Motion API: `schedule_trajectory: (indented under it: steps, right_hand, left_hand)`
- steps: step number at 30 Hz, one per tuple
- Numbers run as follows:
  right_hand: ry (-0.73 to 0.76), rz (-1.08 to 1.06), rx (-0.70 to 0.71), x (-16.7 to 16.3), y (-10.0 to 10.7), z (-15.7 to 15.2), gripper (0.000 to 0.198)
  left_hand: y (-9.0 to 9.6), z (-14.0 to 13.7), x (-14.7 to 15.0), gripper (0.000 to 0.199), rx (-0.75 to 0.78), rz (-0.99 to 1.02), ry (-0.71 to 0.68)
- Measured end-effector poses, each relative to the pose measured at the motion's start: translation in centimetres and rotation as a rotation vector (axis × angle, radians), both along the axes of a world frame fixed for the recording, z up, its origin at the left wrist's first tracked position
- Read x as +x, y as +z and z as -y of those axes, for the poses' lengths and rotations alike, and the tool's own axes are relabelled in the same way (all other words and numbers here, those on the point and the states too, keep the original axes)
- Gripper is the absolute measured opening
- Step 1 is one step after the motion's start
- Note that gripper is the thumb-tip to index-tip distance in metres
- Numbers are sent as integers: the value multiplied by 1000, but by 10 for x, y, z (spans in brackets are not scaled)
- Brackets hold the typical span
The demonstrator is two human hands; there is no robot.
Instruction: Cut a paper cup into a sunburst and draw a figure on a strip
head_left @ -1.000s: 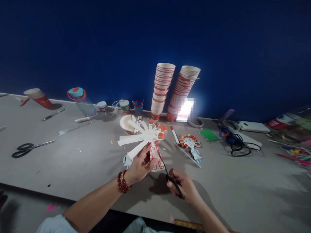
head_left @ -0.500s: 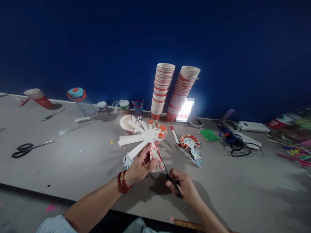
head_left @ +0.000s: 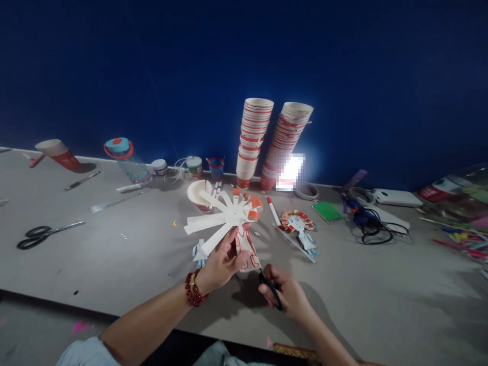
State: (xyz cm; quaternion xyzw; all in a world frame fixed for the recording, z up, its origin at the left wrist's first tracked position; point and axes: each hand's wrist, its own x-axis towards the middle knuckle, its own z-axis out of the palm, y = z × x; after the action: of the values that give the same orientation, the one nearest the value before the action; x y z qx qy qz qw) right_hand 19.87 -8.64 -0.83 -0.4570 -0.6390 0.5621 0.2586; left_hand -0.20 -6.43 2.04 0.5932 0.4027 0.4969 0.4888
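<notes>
My left hand [head_left: 221, 262] is closed on a cut paper cup [head_left: 208, 222], its white strips fanned out around the base and some orange-red ends curled. Below the fan hangs a white paper piece with a figure outlined in red [head_left: 247, 249], which my left thumb presses. My right hand [head_left: 284, 290] grips black-handled scissors [head_left: 271, 291]; their blades are at the lower right edge of that piece, mostly hidden by it. Behind my left wrist lies a small blue-and-white paper figure [head_left: 199, 252]. A finished-looking paper doll with a red-and-gold fringe [head_left: 297, 222] lies to the right.
Two tall stacks of paper cups [head_left: 254, 137] [head_left: 292, 132] stand by the blue wall, beside a bright blurred screen [head_left: 290, 173]. A second pair of scissors [head_left: 41, 234] and a water bottle [head_left: 127, 160] are on the left. Tape, cables [head_left: 375, 229] and a green pad [head_left: 327, 212] lie right.
The scissors have shifted slightly down along the red-outlined piece, and less of their blades shows. My left hand keeps its hold on the cut cup.
</notes>
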Motion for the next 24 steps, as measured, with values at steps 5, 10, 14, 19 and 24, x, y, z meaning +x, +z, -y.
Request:
schedule_trajectory:
  steps: [5,10,14,19,24]
  right_hand:
    - [-14,85,141,2,-4,-1,63]
    - [-27,128,212,1,-4,-1,62]
    - [-53,158,248,0,-1,-2,62]
    - [-55,132,174,1,-2,-1,58]
    - [-44,83,49,1,-2,2,58]
  left_hand:
    - [1,0,-1,55,-32,-16,-55]
    - [5,2,-1,58,-20,-37,-36]
    - [1,-2,1,48,-28,26,49]
    - [-1,-4,1,32,-81,81,258]
    - [9,1,-2,31,17,-19,233]
